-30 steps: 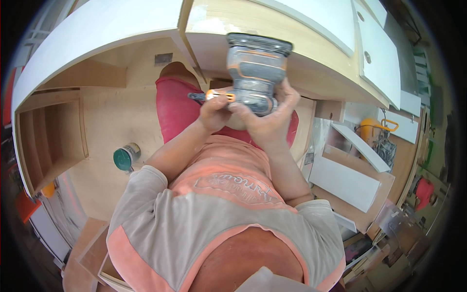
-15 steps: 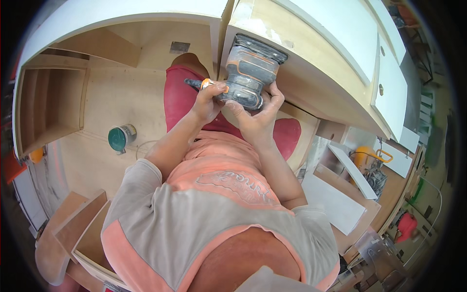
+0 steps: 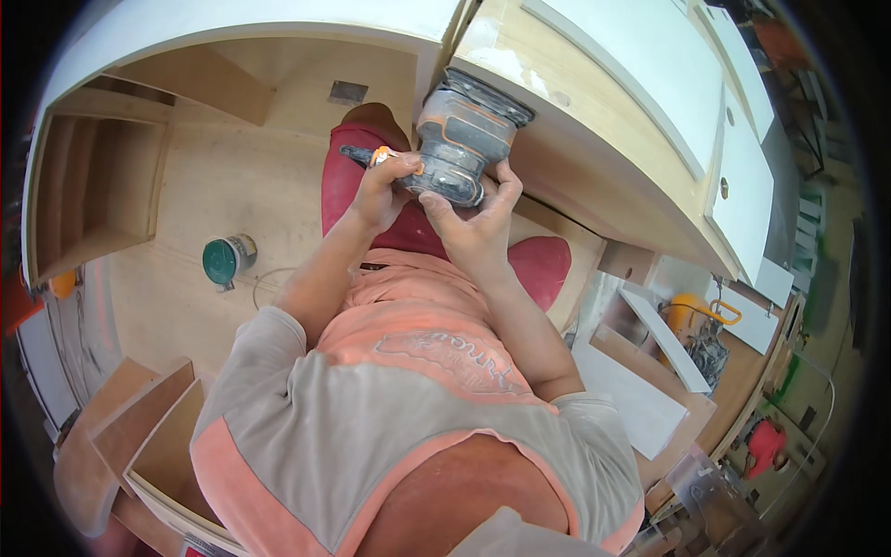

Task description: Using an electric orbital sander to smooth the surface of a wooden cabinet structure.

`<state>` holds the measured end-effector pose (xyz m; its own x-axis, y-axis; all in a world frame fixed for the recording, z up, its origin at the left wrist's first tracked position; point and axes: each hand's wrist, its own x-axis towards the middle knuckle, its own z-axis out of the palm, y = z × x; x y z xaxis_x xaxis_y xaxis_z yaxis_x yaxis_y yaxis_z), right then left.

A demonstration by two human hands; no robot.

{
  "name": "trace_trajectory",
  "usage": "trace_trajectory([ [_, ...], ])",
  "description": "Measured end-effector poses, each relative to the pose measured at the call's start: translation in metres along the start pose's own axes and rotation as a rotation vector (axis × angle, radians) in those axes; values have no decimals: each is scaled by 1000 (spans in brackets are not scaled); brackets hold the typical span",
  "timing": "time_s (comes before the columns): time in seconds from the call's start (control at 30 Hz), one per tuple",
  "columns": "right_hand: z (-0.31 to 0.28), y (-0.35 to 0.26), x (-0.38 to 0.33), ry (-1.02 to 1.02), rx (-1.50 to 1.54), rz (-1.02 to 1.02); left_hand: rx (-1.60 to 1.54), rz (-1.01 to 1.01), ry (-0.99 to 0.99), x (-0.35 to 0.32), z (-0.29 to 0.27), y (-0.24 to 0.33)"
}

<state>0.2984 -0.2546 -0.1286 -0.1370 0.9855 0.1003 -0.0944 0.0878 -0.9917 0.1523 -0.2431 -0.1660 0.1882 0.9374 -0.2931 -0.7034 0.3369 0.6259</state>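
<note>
— Wooden cabinet panels (image 3: 594,158) fill the workshop; where is the sander (image 3: 461,148)?
— Against the panel's edge, above the red trousers.
— And the hands?
— Left hand (image 3: 382,190) and right hand (image 3: 475,226) both wrap its grey body.

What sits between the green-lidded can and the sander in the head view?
The left hand and its forearm, plus the red-clad knee, lie between the green-lidded can and the sander; otherwise bare plywood floor. Seen in the head view.
</note>
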Motion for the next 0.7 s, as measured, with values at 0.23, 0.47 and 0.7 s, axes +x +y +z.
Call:
trace_trajectory([
  [0.23, 9, -22, 5, -15, 68, 11, 21, 51, -85, -7, 8, 20],
  [0.47, -7, 27, -2, 9, -46, 16, 31, -10, -101, 8, -16, -3],
  [0.7, -72, -6, -26, 197, 126, -34, 270, -69, -279, 12, 58, -29],
])
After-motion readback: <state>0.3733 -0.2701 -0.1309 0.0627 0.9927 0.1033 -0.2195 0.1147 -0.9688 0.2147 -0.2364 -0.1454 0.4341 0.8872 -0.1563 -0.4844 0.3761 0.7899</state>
